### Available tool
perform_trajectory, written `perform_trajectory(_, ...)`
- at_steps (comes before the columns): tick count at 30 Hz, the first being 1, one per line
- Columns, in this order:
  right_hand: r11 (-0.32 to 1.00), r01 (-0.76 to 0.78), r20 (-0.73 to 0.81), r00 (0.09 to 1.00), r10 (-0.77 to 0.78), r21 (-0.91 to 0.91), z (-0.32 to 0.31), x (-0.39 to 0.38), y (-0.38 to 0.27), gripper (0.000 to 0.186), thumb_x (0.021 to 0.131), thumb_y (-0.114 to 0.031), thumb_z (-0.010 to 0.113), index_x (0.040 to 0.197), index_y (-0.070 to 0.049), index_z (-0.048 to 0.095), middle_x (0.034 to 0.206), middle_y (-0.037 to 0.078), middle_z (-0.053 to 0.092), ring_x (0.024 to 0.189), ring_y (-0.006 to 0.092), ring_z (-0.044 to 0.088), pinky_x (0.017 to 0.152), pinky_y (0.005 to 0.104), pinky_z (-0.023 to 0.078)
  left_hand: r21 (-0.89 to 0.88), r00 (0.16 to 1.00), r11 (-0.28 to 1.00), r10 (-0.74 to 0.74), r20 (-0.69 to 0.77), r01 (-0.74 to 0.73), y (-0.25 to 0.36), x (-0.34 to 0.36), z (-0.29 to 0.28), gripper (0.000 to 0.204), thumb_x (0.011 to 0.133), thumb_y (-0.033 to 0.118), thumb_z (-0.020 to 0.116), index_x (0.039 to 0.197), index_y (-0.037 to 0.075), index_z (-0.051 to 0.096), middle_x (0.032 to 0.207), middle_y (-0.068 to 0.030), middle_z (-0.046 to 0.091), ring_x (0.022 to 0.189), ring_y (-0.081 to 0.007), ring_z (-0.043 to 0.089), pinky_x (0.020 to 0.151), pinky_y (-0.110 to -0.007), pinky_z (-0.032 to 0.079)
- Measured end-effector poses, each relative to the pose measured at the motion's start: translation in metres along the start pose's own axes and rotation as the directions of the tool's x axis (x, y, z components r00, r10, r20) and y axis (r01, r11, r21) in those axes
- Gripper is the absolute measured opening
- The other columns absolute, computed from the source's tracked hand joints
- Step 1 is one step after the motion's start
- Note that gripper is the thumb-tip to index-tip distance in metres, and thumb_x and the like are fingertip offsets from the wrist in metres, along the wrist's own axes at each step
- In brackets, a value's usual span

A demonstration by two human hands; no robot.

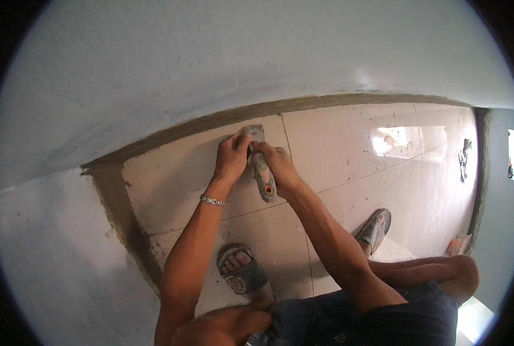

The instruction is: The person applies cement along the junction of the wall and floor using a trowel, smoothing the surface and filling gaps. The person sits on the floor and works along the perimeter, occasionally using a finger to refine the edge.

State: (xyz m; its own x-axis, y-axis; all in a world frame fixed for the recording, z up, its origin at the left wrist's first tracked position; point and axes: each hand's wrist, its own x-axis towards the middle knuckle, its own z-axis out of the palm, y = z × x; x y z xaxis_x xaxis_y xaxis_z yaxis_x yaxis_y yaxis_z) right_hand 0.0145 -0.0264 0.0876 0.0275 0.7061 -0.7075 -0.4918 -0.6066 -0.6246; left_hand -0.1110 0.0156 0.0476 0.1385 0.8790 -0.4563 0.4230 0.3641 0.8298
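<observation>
1. Scraper is being held above tiled floor, blade fwd.
2. Scraper's neck is being gripped by R hand, forearm angled inward.
3. Blade's being touched by L hand, fingers curled; firm grip can't be told.

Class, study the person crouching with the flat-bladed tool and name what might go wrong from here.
1. Fingers of the left hand are right by the blade of the flat-bladed tool, so a slip might nick them.
2. The left foot's toes are bare in an open sandal, so a dropped tool could hurt them.
3. Dark specks dot the pale floor tiles; if they are loose grit, a sandal may slide.
</observation>
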Motion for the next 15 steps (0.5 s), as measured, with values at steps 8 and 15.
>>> perform_trajectory(8, 0.998, -0.02, 0.034, 0.999, 0.022, -0.054, 0.01, 0.001, 0.009, 0.031, 0.1, -0.027, 0.053, 0.105, 0.0, 0.067, 0.087, 0.007, 0.067, 0.068, 0.0159, 0.06, 0.065, 0.0311, 0.05, -0.177, 0.996, 0.984, -0.022, -0.084, 0.007, -0.004, -0.008, -0.01, 0.043, 0.102, 0.035, 0.057, 0.1, -0.007, 0.068, 0.093, -0.0183, 0.071, 0.087, -0.0289, 0.069, 0.085, -0.042, 0.052)
perform_trajectory(15, 0.941, -0.124, 0.132, 0.976, 0.173, -0.314, 0.009, -0.025, 0.017, 0.041, 0.107, -0.038, 0.046, 0.119, -0.001, 0.059, 0.084, 0.006, 0.063, 0.064, 0.0151, 0.06, 0.056, 0.032, 0.051, 0.078, 0.953, 0.997, 0.027, -0.301, -0.003, -0.023, -0.035, -0.023, 0.036, 0.096, 0.03, 0.064, 0.099, -0.006, 0.067, 0.094, -0.024, 0.071, 0.091, -0.039, 0.07, 0.083, -0.047, 0.053)
